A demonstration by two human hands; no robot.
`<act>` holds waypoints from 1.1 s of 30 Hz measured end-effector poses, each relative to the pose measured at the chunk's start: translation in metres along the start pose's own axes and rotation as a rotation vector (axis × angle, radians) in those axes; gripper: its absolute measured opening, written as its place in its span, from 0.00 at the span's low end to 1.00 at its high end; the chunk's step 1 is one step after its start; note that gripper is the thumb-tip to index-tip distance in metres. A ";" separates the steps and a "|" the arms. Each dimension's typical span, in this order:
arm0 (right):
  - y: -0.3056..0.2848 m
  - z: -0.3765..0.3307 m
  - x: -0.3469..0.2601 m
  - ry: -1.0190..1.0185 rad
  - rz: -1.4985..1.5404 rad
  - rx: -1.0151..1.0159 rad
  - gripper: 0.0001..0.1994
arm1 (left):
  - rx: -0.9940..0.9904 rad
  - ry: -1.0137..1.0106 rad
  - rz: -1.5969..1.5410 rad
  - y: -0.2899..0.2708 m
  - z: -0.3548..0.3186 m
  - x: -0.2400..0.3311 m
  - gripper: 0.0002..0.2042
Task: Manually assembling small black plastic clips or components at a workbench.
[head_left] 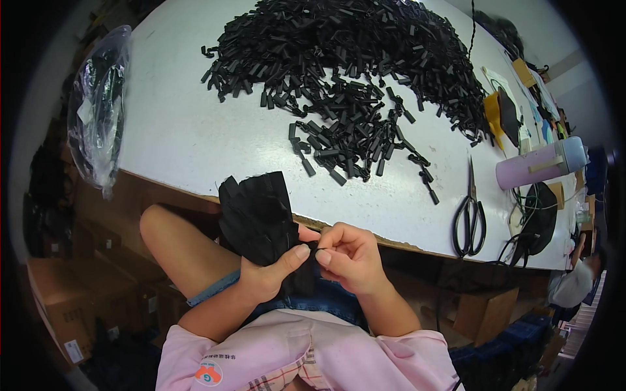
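Observation:
My left hand (274,272) is closed around a thick bundle of black fabric pieces (255,218), above my lap at the table's near edge. The bundle fans upward and its edges look frayed. Close against it, my right hand (352,257) makes a pinch, thumb against the curled forefinger. Something small and dark shows at those fingertips, too small to make out. Beyond my hands, a loose cluster of black zipper pulls with cord loops (355,133) lies on the white table (176,130), in front of a much larger heap of the same pulls (326,39).
Black-handled scissors (469,221) lie to the right, beside a lilac bottle (531,166) on its side and a black cap-like thing with cords (538,218). A clear plastic bag (98,117) hangs over the left edge. Cardboard boxes (62,306) stand below left. Another person (574,283) is at far right.

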State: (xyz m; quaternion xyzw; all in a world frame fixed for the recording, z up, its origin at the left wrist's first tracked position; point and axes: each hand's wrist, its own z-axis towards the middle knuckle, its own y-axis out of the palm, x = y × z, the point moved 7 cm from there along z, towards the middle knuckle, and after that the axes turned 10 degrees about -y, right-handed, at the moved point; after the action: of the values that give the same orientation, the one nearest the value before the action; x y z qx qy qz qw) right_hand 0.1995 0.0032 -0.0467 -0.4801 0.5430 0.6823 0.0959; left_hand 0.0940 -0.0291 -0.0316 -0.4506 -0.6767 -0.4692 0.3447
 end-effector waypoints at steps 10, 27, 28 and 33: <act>0.006 -0.003 -0.018 -0.516 -0.578 0.048 0.03 | 0.005 0.205 0.112 0.004 -0.002 0.006 0.09; 0.006 -0.005 -0.002 -0.238 -0.320 0.022 0.02 | 0.015 0.255 0.151 0.002 -0.006 0.006 0.10; 0.005 -0.005 -0.003 -0.237 -0.320 0.022 0.02 | 0.016 0.254 0.151 0.002 -0.007 0.007 0.10; 0.001 -0.006 0.004 -0.081 -0.160 -0.028 0.04 | -0.085 0.159 0.083 0.004 -0.004 0.005 0.11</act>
State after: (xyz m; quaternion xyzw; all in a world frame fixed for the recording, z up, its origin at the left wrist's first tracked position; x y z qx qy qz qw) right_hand 0.1998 -0.0037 -0.0492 -0.4954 0.4890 0.6987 0.1654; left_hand 0.0964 -0.0310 -0.0242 -0.4538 -0.6076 -0.5170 0.3970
